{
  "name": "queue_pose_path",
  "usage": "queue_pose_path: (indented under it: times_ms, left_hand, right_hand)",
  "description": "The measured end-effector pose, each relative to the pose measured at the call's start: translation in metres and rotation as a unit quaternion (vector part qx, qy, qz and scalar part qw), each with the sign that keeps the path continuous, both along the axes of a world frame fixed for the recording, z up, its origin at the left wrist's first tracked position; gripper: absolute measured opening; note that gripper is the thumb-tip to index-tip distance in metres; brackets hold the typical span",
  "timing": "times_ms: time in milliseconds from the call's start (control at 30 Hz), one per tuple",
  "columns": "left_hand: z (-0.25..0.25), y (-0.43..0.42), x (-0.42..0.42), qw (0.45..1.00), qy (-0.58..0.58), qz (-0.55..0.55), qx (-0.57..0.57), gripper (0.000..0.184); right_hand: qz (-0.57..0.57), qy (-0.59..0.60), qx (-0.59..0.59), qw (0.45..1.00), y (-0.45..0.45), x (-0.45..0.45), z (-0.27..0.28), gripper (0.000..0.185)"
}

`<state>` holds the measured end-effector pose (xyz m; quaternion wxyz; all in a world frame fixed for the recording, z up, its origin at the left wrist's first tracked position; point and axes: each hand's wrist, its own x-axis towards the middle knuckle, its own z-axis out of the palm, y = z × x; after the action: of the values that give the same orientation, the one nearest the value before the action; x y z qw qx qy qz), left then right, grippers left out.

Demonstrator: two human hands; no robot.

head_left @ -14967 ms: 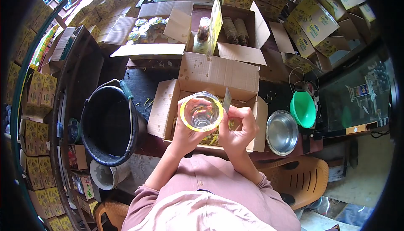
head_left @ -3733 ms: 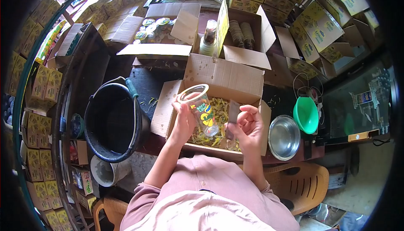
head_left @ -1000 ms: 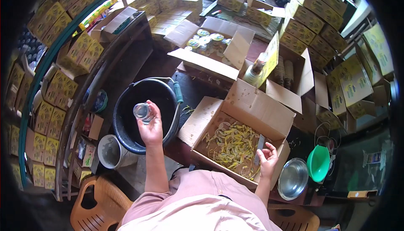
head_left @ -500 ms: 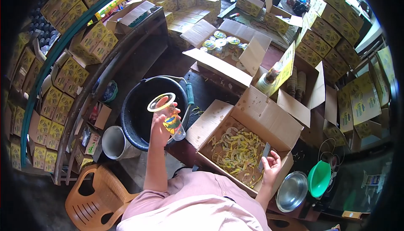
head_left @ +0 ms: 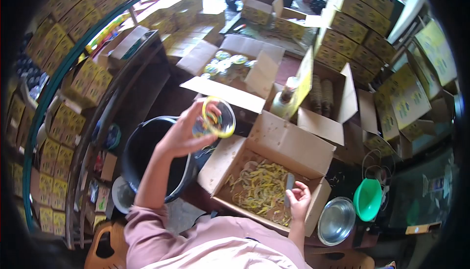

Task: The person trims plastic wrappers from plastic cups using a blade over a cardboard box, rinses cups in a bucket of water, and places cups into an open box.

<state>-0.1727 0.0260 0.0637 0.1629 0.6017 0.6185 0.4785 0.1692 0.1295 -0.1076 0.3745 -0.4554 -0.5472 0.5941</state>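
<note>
My left hand [head_left: 178, 131] is wrapped round a clear plastic cup [head_left: 226, 115] with a yellow rim and a printed label. The cup is tilted, its rim facing right, above the gap between the black bucket [head_left: 128, 154] and an open cardboard box [head_left: 221, 168]. Over the right side of that box, my right hand [head_left: 299, 203] grips a flat grey blade [head_left: 289, 186] with curled fingers; its handle end is hidden. Yellow strips and scraps [head_left: 259, 186] cover the box's bottom.
Behind stands a box [head_left: 230, 93] of lidded cups, beside another box [head_left: 327, 127] holding stacked cups. A metal bowl [head_left: 337, 221] and a green basin [head_left: 368, 200] sit at right. A grey pail [head_left: 122, 195] and an orange chair [head_left: 105, 244] are at left.
My left hand has raised the cup and moved it right, away from the bucket, tipping its rim rightward. My right hand stays over the box with the blade. The camera view has shifted.
</note>
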Motion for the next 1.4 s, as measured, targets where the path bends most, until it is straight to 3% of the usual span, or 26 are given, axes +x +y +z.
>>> queue_pose_path:
  times_ms: [100, 133, 167, 200, 233, 267, 333, 433, 500, 533, 567, 633, 733, 933, 1100, 1200, 1267, 1367, 1400]
  left_hand:
    - [0.027, 0.071, -0.01, 0.97, 0.19, 0.078, -0.127, 0.061]
    - [0.024, 0.101, -0.019, 0.966, 0.205, 0.062, -0.144, 0.062]
    - [0.019, 0.13, -0.022, 0.949, 0.272, 0.066, -0.142, 0.063]
    - [-0.019, 0.172, -0.04, 0.933, 0.339, 0.09, -0.078, 0.064]
    - [0.019, 0.188, -0.018, 0.909, 0.37, 0.053, -0.182, 0.064]
    - [-0.018, 0.231, -0.035, 0.882, 0.446, 0.046, -0.148, 0.063]
    - [-0.001, 0.278, -0.004, 0.783, 0.543, 0.058, -0.296, 0.063]
    - [-0.032, 0.344, 0.027, 0.66, 0.674, 0.032, -0.331, 0.061]
    - [-0.117, 0.406, 0.024, 0.526, 0.756, 0.005, -0.39, 0.049]
    - [-0.102, 0.393, 0.045, 0.537, 0.774, 0.004, -0.334, 0.033]
    - [-0.132, 0.409, 0.041, 0.461, 0.824, -0.027, -0.328, 0.027]
    - [-0.173, 0.421, 0.046, 0.406, 0.863, -0.034, -0.299, 0.028]
    - [-0.228, 0.429, 0.058, 0.366, 0.894, -0.038, -0.256, 0.029]
    - [-0.266, 0.42, 0.067, 0.34, 0.919, -0.027, -0.197, 0.034]
    - [-0.246, 0.431, 0.056, 0.331, 0.926, -0.006, -0.183, 0.038]
    - [-0.212, 0.43, 0.054, 0.352, 0.919, -0.006, -0.178, 0.041]
    - [-0.151, 0.398, 0.066, 0.394, 0.898, -0.015, -0.193, 0.029]
    - [-0.112, 0.388, 0.055, 0.541, 0.837, 0.056, -0.061, 0.041]
    - [-0.031, 0.341, 0.06, 0.59, 0.797, -0.013, -0.132, 0.058]
  right_hand:
    - [-0.014, 0.0, -0.005, 1.0, 0.005, 0.0, 0.001, 0.037]
    - [-0.023, -0.001, -0.005, 1.0, 0.007, 0.002, 0.001, 0.037]
    - [-0.031, -0.002, -0.004, 1.0, 0.009, 0.003, 0.002, 0.037]
    - [-0.042, -0.016, -0.002, 0.999, 0.01, 0.004, 0.004, 0.037]
    - [-0.053, -0.025, 0.003, 0.998, 0.012, 0.006, 0.003, 0.038]
    - [-0.06, -0.042, 0.014, 0.997, 0.014, 0.01, 0.002, 0.037]
    - [-0.077, -0.069, 0.034, 0.994, 0.018, 0.014, 0.001, 0.036]
    - [-0.09, -0.088, 0.034, 0.991, 0.019, 0.019, -0.002, 0.036]
    - [-0.098, -0.089, 0.011, 0.991, 0.023, 0.019, -0.003, 0.038]
    - [-0.1, -0.09, 0.009, 0.991, 0.025, 0.019, -0.005, 0.037]
    - [-0.1, -0.09, 0.006, 0.991, 0.027, 0.019, -0.007, 0.036]
    - [-0.099, -0.092, 0.012, 0.991, 0.032, 0.015, -0.009, 0.036]
    - [-0.1, -0.097, 0.009, 0.99, 0.037, 0.012, -0.012, 0.036]
    - [-0.088, -0.091, -0.014, 0.992, 0.042, 0.001, -0.013, 0.035]
    - [-0.093, -0.075, 0.008, 0.993, 0.042, -0.004, 0.003, 0.035]
    - [-0.079, -0.094, 0.031, 0.992, 0.043, -0.002, 0.001, 0.035]
    - [-0.072, -0.094, 0.04, 0.992, 0.04, -0.003, -0.003, 0.035]
    - [-0.05, -0.106, 0.035, 0.992, 0.039, -0.011, 0.0, 0.035]
    - [-0.042, -0.116, 0.045, 0.991, 0.039, -0.012, -0.003, 0.035]
